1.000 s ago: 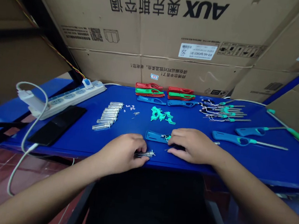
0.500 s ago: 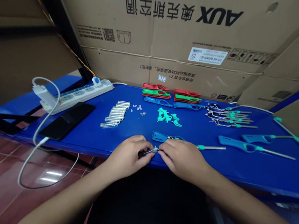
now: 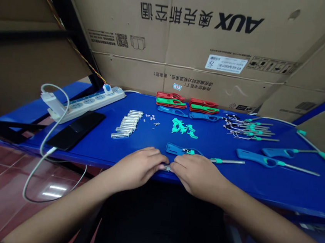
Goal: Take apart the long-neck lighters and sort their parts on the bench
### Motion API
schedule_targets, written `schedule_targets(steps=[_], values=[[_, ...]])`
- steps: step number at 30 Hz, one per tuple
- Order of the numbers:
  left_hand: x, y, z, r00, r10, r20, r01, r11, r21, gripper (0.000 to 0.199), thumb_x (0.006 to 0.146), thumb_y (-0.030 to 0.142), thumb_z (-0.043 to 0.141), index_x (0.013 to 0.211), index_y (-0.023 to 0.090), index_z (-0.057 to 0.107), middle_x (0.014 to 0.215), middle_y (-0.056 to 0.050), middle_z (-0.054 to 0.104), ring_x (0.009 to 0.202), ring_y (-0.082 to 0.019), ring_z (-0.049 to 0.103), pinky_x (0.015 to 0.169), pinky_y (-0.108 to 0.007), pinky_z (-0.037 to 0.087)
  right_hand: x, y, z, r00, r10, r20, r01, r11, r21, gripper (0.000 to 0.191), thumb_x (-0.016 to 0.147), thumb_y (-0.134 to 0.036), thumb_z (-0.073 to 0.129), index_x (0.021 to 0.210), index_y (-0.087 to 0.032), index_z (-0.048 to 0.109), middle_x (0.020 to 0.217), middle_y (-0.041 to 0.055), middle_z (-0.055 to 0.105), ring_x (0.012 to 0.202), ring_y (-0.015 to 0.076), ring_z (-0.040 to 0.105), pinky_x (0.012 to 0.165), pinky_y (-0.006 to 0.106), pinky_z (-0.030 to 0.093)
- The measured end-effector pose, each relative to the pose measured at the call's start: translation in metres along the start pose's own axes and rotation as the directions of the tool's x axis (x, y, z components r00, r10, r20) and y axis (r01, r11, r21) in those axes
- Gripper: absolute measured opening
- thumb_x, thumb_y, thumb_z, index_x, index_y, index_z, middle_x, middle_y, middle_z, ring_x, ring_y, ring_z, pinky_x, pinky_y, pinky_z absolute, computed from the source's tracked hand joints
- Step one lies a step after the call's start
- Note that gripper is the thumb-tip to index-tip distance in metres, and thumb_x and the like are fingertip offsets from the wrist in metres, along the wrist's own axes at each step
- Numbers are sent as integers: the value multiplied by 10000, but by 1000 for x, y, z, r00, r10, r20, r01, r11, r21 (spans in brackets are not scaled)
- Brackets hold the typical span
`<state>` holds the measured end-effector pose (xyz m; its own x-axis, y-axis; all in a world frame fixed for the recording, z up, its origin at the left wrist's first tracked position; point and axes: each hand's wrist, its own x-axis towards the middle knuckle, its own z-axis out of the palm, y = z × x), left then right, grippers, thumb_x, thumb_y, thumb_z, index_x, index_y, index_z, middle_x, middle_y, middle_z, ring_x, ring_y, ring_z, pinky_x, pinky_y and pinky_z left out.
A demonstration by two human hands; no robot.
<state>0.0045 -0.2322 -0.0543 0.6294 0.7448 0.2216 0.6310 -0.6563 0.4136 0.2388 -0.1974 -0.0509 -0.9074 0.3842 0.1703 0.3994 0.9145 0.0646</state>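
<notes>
Near the table's front edge, my left hand (image 3: 140, 169) and my right hand (image 3: 197, 175) meet around a small clear part (image 3: 167, 168). The fingers of both hands are pinched on it, and most of it is hidden. Just behind my right hand lies an open blue lighter shell (image 3: 174, 149) with a metal rod (image 3: 232, 161) pointing right. Farther back is a loose pile of green plastic pieces (image 3: 181, 127). A row of clear tubes (image 3: 129, 123) lies to the left, with tiny pink parts (image 3: 151, 117) and small pins (image 3: 156, 124) beside it.
Red, green and blue shells (image 3: 171, 102) are stacked against the cardboard (image 3: 189, 35). Rods with wires (image 3: 254, 130) and blue lighters (image 3: 257, 157) lie right. A power strip (image 3: 87, 103), a black phone (image 3: 76, 130) and a white cable (image 3: 42, 143) are left.
The dark part that showed in my left hand is now out of sight. My left fingers have closed in nearer to my right hand. The view has shifted slightly.
</notes>
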Motion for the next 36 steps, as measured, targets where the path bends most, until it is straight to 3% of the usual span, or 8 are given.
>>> schedule_targets(steps=[5,10,15,19,23,29,32,36], values=[[-2,-11,-9,971,226,72,-234,964,125,252,1003,344,542,1140,169,658,944,-60,697,857,-202,606,793,-333,485,5,9,-8,995,-72,67,59,983,175,273,1011,-257,442,929,-173,687,868,49,686,785,191,614,710,330,446],[1,-10,-15,966,225,125,-231,972,36,210,1011,202,490,1127,165,661,946,-73,678,898,-200,587,800,-307,476,11,19,-11,972,-229,53,191,902,388,237,983,-186,465,971,-156,700,898,54,695,828,172,616,749,300,465],[0,-8,-11,992,118,35,-117,992,-37,244,1005,146,427,1102,155,650,944,-81,644,882,-190,575,819,-326,484,12,17,-5,998,-55,-31,63,851,522,156,890,-137,543,863,-172,693,799,24,660,724,140,596,696,274,459],[-4,-10,-5,993,115,-38,-118,988,-97,234,1026,298,496,1153,164,639,956,-72,679,865,-174,607,803,-313,490,10,16,-3,989,53,-140,44,793,607,125,879,-148,553,849,-181,669,796,17,635,716,128,576,677,255,452],[-5,-9,-6,984,180,-13,-180,981,-73,233,1026,293,502,1140,160,656,944,-71,704,840,-170,614,782,-303,484,11,14,-5,981,-42,-190,142,823,550,130,881,-153,536,836,-193,651,793,18,633,713,131,562,678,263,443],[-8,3,-17,978,203,41,-203,979,-1,242,1005,158,455,1062,153,690,862,-70,700,786,-181,590,713,-306,478,24,12,-7,947,-184,-262,255,928,270,256,913,-165,471,679,-197,569,664,6,546,639,131,470,637,276,383],[-17,7,-17,975,218,45,-217,976,-25,237,978,123,487,1083,176,693,903,-63,714,845,-183,610,775,-319,496,39,33,-14,949,-114,-295,186,956,226,241,912,-182,471,715,-181,610,704,29,581,664,139,489,636,281,382],[-37,-11,-21,976,68,-205,-44,992,121,260,999,179,503,1211,182,653,1001,-77,725,910,-199,648,839,-361,512,78,76,-22,984,46,-172,-11,980,197,211,900,-243,509,841,-176,701,849,63,679,769,171,565,682,306,404]])
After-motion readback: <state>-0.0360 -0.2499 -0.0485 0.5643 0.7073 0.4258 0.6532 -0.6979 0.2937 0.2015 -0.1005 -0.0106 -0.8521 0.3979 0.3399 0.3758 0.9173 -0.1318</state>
